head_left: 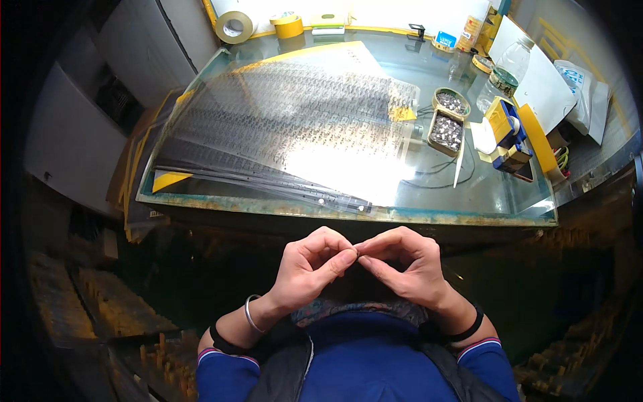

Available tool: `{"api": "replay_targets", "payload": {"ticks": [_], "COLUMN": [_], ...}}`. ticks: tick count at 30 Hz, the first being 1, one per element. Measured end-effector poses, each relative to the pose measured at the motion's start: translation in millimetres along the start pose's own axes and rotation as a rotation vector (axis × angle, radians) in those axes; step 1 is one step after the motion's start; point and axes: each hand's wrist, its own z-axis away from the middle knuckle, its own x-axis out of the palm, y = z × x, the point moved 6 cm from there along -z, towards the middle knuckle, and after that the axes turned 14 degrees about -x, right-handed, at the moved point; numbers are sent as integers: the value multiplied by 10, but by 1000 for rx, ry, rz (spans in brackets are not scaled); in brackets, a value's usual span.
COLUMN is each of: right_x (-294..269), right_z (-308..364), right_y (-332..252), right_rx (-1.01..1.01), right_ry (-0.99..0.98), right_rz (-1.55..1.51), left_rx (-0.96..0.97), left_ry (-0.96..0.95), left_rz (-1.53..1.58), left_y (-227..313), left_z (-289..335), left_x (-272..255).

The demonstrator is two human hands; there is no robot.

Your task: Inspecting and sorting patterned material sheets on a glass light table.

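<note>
Head view | hands (355, 258) pinched fingertip to fingertip, contents too small to tell | yellow tape roll (289, 26) far edge

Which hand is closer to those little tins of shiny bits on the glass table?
The right hand, probably. The two tins sit on the right part of the glass table, and so does this hand. The left hand would have to cross over. Both hands meet fingertip to fingertip.

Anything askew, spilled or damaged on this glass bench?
Nothing spilled or broken. The fanned clear strips lie slanted and reach the glass table front edge. Both hands, left hand and right hand, meet fingertip to fingertip below it.
</note>
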Motion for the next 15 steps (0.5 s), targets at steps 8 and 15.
{"api": "replay_targets", "payload": {"ticks": [8, 15], "right_x": [-45, -68], "right_z": [6, -6], "right_y": [-8, -35], "right_rx": [0, 63], "right_ry": [122, 202], "right_rz": [41, 37], "left_rx": [3, 342], "left_ry": [5, 271], "left_rz": [23, -311], "left_y": [4, 229], "left_z": [-38, 57], "left_x": [36, -7]}}
